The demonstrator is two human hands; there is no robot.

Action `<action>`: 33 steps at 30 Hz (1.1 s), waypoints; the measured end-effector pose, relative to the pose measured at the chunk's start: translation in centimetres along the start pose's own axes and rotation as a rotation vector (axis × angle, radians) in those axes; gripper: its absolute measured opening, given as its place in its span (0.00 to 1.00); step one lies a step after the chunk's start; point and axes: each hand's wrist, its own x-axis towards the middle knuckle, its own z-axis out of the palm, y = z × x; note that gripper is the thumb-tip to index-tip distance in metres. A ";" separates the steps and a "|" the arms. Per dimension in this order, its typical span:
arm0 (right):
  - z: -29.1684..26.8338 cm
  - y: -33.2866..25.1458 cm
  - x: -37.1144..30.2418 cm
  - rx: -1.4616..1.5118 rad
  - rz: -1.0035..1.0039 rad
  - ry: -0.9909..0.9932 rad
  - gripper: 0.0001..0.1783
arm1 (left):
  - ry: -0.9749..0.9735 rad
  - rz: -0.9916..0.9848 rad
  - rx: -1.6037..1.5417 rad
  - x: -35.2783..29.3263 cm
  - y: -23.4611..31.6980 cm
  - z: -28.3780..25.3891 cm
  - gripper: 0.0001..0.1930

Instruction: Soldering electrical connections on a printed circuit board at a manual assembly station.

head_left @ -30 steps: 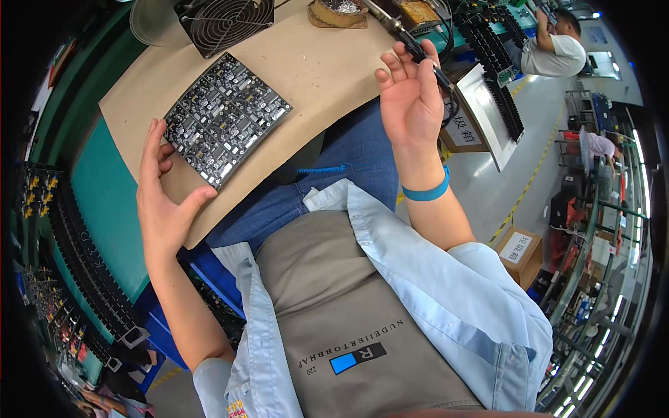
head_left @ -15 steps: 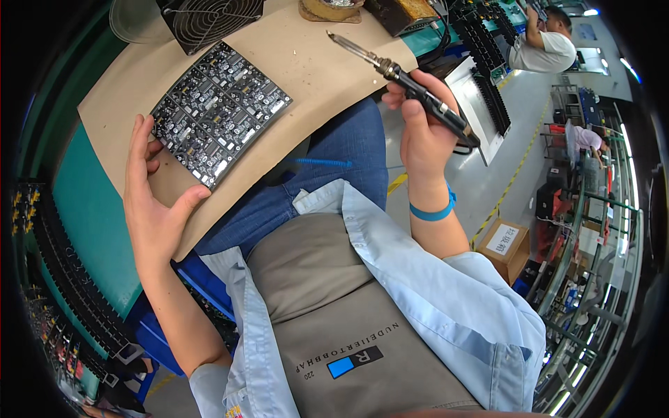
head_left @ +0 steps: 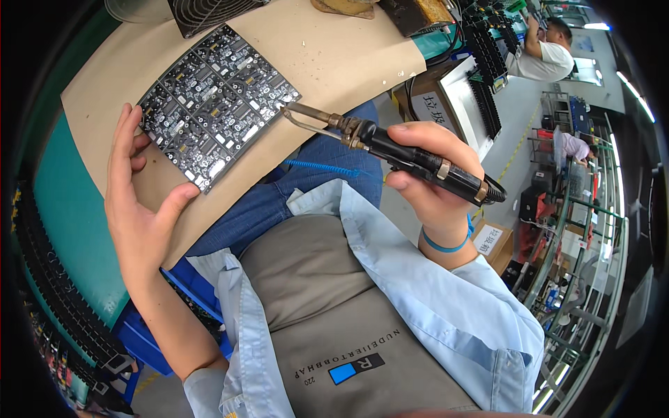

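Note:
A black circuit board panel [head_left: 221, 104], packed with small components and divided into several sections, lies on a brown paperboard sheet [head_left: 352, 59]. My left hand [head_left: 143, 223] holds it by the edges, with the thumb at its near corner and the fingers along its left side. In my right hand [head_left: 442, 184] is a black soldering iron [head_left: 411, 161], gripped round the handle. A thin metal tube runs beside its tip. That tip points left and appears at the panel's right edge; whether it touches cannot be told.
A fan with a wire guard [head_left: 212, 12] stands beyond the panel. A worn metal box [head_left: 418, 15] is at the back right. Green matting [head_left: 66, 209] covers the bench on the left, beside black slotted racks [head_left: 59, 292]. A co-worker [head_left: 543, 59] is at the far right.
My right hand has brought the soldering iron down and nearer, swinging its tip from above the sheet to the panel's right edge. My left hand keeps its hold on the panel.

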 end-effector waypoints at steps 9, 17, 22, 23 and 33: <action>0.2 -1.5 1.0 -0.082 0.087 -0.138 0.28 | 0.009 -0.018 -0.059 -0.1 -0.8 0.0 0.45; 0.8 -1.7 1.7 -0.095 0.045 -0.116 0.24 | 0.015 -0.017 -0.060 -0.2 -0.9 0.0 0.44; 0.6 -1.5 1.7 -0.130 0.044 -0.176 0.27 | 0.014 -0.016 -0.057 -0.2 -1.0 0.0 0.44; 0.7 -1.5 1.7 -0.135 0.038 -0.174 0.27 | 0.015 -0.014 -0.063 -0.2 -1.0 0.0 0.44; 1.1 -2.2 2.2 -0.154 0.042 -0.149 0.25 | 0.013 -0.024 -0.046 -0.2 -0.9 0.0 0.43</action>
